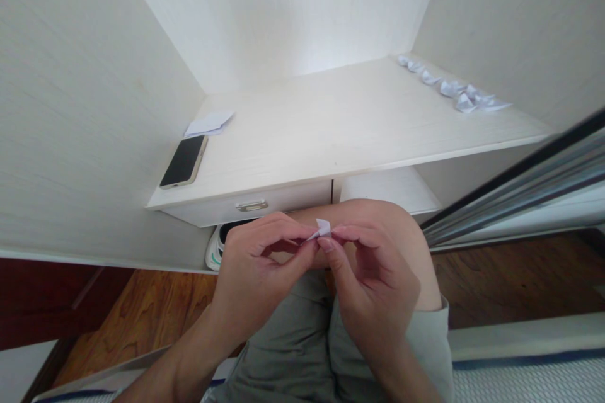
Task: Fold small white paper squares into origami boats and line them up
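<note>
A small folded piece of white paper (322, 227) is pinched between both hands above my knees. My left hand (267, 258) grips its left side with thumb and forefinger, while my right hand (371, 264) holds the right side the same way. The fingertips cover parts of it, so its full shape is hidden. Several white folded paper pieces (466, 101) sit in a row along the right side of the shelf. At the shelf's left lies a small stack of white paper sheets (209, 123).
A phone (184, 161) lies face up at the left front of the white shelf (302, 132). Below is a drawer with a metal handle (252, 206). A white shoe (215, 247) stands under the drawer. Metal sliding-door rails (520, 182) run along the right.
</note>
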Demonstrator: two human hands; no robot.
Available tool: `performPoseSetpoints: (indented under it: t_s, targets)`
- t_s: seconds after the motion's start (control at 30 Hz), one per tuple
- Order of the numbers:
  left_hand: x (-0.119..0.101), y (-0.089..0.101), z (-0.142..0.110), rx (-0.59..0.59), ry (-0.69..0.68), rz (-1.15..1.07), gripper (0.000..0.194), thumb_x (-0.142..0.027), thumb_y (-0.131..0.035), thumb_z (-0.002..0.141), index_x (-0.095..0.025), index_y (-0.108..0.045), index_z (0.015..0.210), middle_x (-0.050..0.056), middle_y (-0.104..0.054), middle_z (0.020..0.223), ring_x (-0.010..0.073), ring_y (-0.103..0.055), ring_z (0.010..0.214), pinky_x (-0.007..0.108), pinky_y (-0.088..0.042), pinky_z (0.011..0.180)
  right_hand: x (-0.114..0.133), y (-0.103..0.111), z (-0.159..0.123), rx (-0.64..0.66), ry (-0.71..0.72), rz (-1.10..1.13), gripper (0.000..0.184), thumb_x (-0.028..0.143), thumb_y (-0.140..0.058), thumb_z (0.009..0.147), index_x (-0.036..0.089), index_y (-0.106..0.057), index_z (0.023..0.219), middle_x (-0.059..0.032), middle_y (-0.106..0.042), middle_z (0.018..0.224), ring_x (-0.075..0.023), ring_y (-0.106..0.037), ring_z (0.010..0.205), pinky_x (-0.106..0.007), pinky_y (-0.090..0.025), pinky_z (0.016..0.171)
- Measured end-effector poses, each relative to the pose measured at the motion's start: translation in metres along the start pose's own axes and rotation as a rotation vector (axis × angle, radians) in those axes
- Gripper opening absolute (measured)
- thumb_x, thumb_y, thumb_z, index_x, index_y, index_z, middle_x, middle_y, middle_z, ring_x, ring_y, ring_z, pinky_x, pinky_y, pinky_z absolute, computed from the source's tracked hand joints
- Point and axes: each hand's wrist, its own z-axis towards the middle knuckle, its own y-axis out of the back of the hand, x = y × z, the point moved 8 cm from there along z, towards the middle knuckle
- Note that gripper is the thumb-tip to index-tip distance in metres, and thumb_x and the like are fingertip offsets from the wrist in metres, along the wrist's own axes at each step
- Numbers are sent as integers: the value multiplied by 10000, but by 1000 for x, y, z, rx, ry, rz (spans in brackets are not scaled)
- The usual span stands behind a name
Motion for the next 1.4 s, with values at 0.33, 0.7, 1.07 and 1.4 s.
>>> performPoseSetpoints:
  t_s: [0.33,0.7,1.07,1.4]
  targets:
    - [28,-2,-4,-25,207,-157,85,-156,-759,847,-221,-814,849,5,-797,843,130,-740,734,181,-619,628,3,-2,-3,-4,-51,-168,166,175,-719,925,315,-669,997,-8,-765,914,-223,-709,815,-369,-580,741]
    - [27,-5,-1,0,157,-134,115,-144,-757,856,-244,-813,858,-17,-789,834,101,-718,739,154,-597,664,-1,-4,-2,-11,-37,-156,169,147,-707,914,300,-670,976,-1,-771,923,-223,-721,856,-376,-582,792]
    - [32,-9,-4,-4,164,-208,136,-136,-749,876,-263,-794,875,-44,-775,873,76,-715,788,124,-585,711,-4,-6,-5,-17,-56,-168,145,157,-701,929,286,-652,973,-19,-758,911,-216,-709,835,-381,-578,783]
    - [22,-9,0,-10,19,-69,181,-90,-749,858,-263,-795,888,-63,-771,836,56,-683,720,103,-541,637,-3,-6,-1,-9,26,-116,160,87,-702,910,224,-642,968,-7,-708,893,-162,-661,829,-304,-573,766]
